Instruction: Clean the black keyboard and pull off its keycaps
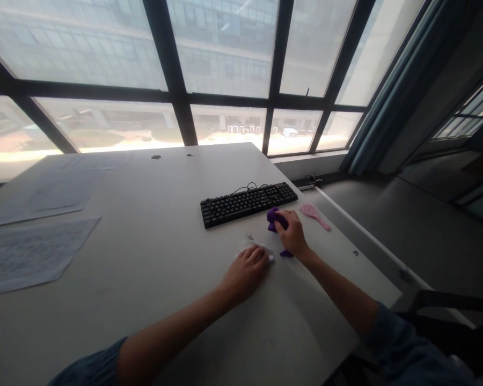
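A black keyboard (249, 205) spans the white desk (145, 257) by its right edge. Before it, the right hand (293, 234) grasps a purple object (272, 214) – long axis running keyboard to near edge, middle hidden. The left hand (248, 267) lies palm-down on crumpled white material (270, 256) – grip unclear. A pink hairbrush (309, 210) points its handle toward the near right corner.

There are 2 hands (249, 268) (293, 234), 1 keyboard (249, 203), 1 hairbrush (309, 210), at least 1 purple item (272, 216), 1 white item (271, 258) and 2 papers (36, 254).
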`<state>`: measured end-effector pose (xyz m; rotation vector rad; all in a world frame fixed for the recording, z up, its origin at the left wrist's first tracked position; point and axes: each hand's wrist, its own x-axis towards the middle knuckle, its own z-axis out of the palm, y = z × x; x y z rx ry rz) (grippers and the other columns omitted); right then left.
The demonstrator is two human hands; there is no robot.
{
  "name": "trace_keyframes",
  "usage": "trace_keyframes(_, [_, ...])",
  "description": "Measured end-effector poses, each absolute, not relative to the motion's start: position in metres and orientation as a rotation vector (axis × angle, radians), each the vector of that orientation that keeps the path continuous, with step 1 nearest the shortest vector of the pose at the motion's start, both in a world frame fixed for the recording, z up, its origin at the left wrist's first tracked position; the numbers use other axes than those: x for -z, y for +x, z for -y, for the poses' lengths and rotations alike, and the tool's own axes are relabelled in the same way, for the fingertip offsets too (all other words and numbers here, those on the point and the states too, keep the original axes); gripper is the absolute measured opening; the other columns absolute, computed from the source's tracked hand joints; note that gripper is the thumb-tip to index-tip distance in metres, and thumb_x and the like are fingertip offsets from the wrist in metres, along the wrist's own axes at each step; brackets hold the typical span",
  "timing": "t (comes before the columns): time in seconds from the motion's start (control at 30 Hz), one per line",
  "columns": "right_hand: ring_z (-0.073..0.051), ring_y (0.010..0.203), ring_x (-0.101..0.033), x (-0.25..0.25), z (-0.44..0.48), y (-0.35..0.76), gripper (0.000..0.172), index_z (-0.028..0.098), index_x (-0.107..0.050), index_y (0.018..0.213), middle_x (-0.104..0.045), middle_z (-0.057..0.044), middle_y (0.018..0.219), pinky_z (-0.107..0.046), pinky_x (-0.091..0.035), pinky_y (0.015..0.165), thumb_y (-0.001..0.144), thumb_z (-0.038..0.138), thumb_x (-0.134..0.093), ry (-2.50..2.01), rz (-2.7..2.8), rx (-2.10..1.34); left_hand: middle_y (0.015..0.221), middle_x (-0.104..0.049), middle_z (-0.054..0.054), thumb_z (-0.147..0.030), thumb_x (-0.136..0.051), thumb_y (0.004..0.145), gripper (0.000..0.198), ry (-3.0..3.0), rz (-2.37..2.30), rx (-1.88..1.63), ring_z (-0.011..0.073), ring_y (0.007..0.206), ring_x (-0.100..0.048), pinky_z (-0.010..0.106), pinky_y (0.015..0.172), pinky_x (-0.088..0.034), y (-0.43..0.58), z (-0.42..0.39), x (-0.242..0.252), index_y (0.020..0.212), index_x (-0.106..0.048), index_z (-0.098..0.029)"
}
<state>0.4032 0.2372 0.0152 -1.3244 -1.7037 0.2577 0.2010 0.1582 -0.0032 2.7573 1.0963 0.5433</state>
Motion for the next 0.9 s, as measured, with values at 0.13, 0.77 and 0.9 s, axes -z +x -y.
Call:
trace_keyframes(0.13, [-0.024,0.118,-0.052,-0.003,-0.25,0.352,0.028,0.016,-0.071,0.116,-0.058,-0.013,0.125,-0.037,-0.043,0.107,0.093,0.018,-0.057,-1.236,2.156,-0.219,0.139,-0.055,0.011,-0.018,-0.053,0.094,0.043,2.747,-1.184,-0.549,0.0295,0.136,-0.046,0.049,0.11,-0.046,0.173,-0.142,0.012,0.137,-0.052,-0.023])
trace_keyframes(0.77, [-0.026,0.078,-0.06,-0.003,-0.127,0.679,0.03,0.012,-0.071,0.104,-0.061,-0.013,0.091,-0.037,-0.048,0.072,0.084,0.028,-0.055,-2.412,1.369,0.332,0.153,-0.047,0.011,-0.025,-0.047,0.097,0.044,2.75,-1.306,-0.636,0.034,0.145,-0.036,0.057,0.115,-0.04,0.152,-0.137,0.035,0.141,-0.054,-0.024])
trace_keyframes(0.9, [-0.029,0.094,-0.058,-0.027,-0.159,0.641,0.032,0.015,-0.069,0.104,-0.06,-0.013,0.099,-0.041,-0.049,0.086,0.081,0.033,-0.057,-1.896,1.448,0.474,0.153,-0.046,0.01,-0.02,-0.048,0.095,0.049,2.698,-1.241,-0.592,0.0315,0.146,-0.035,0.055,0.117,-0.037,0.158,-0.137,0.029,0.144,-0.05,-0.024])
